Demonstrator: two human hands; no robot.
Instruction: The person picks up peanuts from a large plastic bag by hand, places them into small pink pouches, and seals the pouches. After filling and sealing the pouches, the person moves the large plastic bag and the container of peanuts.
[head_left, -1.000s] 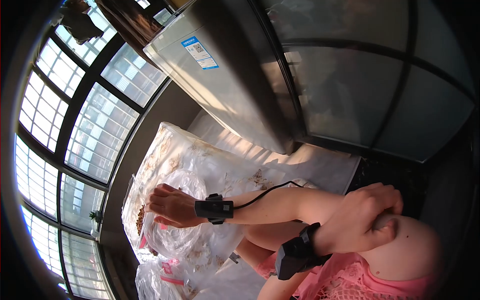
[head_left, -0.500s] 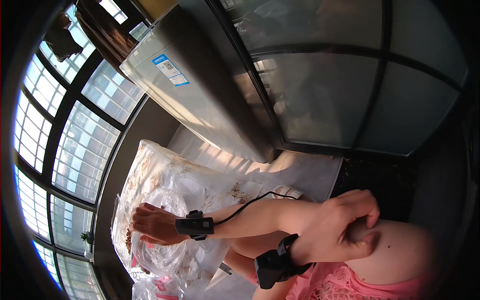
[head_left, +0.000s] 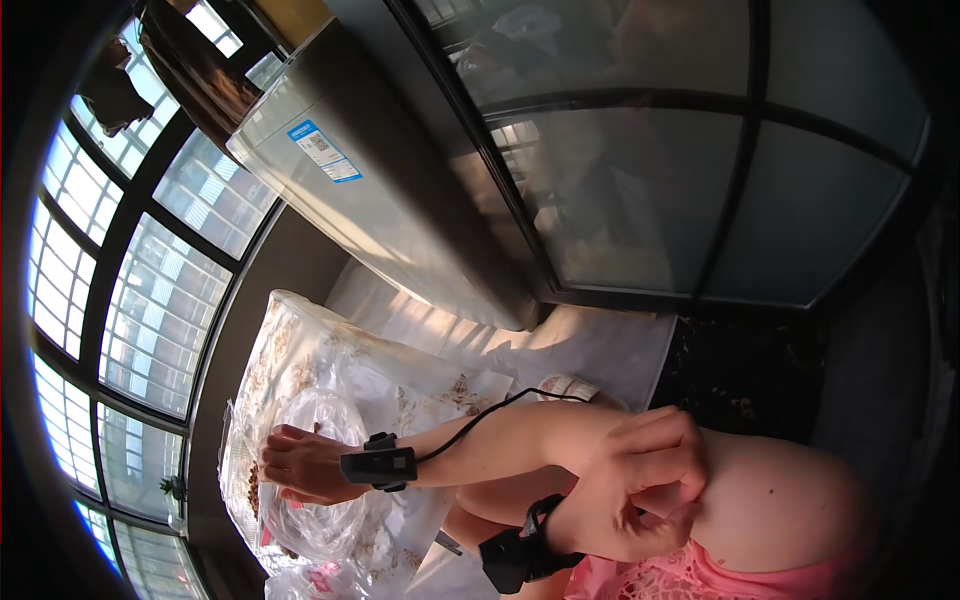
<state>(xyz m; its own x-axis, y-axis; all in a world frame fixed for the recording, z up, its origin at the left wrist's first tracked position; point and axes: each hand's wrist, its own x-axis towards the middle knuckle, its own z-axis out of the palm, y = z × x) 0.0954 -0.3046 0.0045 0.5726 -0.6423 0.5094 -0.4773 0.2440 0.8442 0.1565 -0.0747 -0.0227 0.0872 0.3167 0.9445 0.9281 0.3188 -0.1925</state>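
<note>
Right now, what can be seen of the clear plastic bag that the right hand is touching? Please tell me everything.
The clear plastic bag is thin, crinkled, see-through film, puffed into a rounded shape. It lies on a flower-patterned cloth beside the windows. The right hand rests on its middle; whether it grips the film cannot be told. Small brown pieces show at its left edge.

No print on the appliance's (head_left: 400,230) sticker (head_left: 320,152) can be read.

The clear, crinkled plastic bag (head_left: 330,415) sits puffed and rounded on the floral-patterned white cloth (head_left: 300,345), near its edge, its rim gripped by the right hand (head_left: 300,465).
</note>
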